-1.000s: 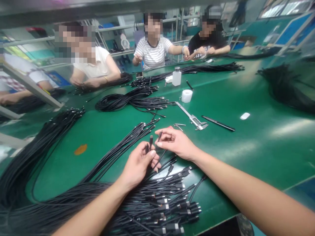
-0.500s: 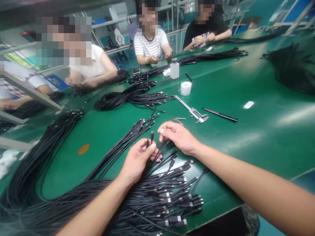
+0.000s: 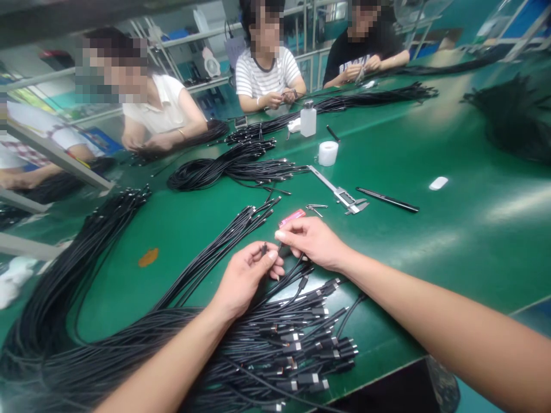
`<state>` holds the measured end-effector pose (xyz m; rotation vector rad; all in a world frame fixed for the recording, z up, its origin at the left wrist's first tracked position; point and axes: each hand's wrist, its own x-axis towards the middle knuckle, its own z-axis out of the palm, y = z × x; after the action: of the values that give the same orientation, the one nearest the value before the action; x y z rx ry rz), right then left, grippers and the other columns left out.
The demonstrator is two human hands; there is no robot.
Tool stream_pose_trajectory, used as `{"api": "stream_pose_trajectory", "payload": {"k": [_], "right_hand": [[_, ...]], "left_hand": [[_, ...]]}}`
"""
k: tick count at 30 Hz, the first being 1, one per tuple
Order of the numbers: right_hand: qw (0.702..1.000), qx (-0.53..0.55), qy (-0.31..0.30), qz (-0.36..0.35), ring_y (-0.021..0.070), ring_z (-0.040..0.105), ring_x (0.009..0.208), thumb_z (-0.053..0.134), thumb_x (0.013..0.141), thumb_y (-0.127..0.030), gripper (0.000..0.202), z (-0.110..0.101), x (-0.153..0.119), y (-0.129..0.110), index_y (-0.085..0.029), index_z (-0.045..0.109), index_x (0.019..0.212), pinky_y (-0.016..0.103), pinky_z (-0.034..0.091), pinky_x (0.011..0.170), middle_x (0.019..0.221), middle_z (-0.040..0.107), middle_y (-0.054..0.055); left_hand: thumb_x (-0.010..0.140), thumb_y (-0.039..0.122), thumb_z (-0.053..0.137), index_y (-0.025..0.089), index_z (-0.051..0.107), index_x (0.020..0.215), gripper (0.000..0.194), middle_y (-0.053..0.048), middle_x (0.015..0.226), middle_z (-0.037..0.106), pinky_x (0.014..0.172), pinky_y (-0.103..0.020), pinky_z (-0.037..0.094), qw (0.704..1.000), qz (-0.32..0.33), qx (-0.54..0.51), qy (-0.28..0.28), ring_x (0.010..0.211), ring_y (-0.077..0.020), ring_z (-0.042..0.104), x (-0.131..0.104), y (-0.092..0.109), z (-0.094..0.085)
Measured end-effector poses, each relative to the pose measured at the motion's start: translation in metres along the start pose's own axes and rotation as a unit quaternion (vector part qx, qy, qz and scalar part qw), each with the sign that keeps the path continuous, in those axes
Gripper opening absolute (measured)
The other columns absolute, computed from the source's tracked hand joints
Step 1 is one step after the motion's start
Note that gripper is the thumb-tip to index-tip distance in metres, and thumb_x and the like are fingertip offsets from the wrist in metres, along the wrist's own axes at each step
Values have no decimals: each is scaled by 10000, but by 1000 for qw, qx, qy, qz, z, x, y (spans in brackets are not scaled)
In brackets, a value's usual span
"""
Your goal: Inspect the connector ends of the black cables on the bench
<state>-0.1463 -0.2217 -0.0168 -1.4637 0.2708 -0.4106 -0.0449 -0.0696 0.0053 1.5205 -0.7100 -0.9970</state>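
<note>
My left hand [image 3: 247,275] is closed on a black USB cable, its dark plug end [image 3: 264,248] poking up between thumb and fingers. Close beside it on the right, my right hand [image 3: 312,241] pinches a thin black cable [image 3: 280,248]. Partly behind the right fingers lies a pink-red object [image 3: 293,218], its kind unclear. Under and in front of both hands spreads a large bundle of black USB cables [image 3: 297,344], metal plugs pointing right. A smaller group of cables [image 3: 215,246] runs up past the left hand.
Beyond my hands on the green table [image 3: 408,275] are a digital caliper [image 3: 340,192], a black pen-like tool [image 3: 387,199], a white tape roll [image 3: 328,154], a white bottle [image 3: 308,120] and another cable bundle [image 3: 224,166]. Several co-workers sit across, including a person in a striped shirt [image 3: 269,77].
My right hand has come closer to the left, pinching the cable. The plug that stood up from my left hand has dropped lower. A pink-red object now shows behind the right hand.
</note>
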Motion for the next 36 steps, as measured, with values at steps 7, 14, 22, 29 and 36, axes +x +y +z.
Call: {"api": "stream_pose_trajectory", "payload": {"k": [7,14,22,29,36], "right_hand": [[997,75,4,-8,104,591,596,698,801,-301,225,2,0,4,-157,666,970,224,462,545,760,674,10],[997,80,-2,-21,105,568,606,648,820,-275,223,2,0,5,-162,633,1012,254,469,606,784,670,9],[999,-13,17,-35,109,495,586,658,840,-323,208,-1,2,7,-153,672,959,254,378,587,620,540,-48],[998,33,-61,-4,112,504,626,755,757,-351,253,4,-3,-2,-152,696,901,259,393,611,700,597,-22],[998,-10,-57,2,110,488,611,724,780,-354,208,3,-2,1,-152,691,814,253,369,571,687,601,-15]], "left_hand": [[801,302,765,133,640,971,271,-13,796,669,614,-232,512,999,32,11,7,662,-119,630,1,-2,-3],[722,245,828,144,652,1018,359,-44,930,710,779,-253,521,1000,7,20,-5,821,-140,657,2,0,-9],[744,260,815,150,596,1013,364,-12,815,712,729,-226,505,999,-5,25,26,717,-112,664,6,12,-24],[677,216,855,159,557,921,389,17,715,686,654,-236,511,1000,-3,10,2,622,-128,674,2,11,-18],[656,237,871,150,563,860,379,24,667,657,628,-200,482,997,-52,34,-42,608,-104,650,0,13,-21]]}}
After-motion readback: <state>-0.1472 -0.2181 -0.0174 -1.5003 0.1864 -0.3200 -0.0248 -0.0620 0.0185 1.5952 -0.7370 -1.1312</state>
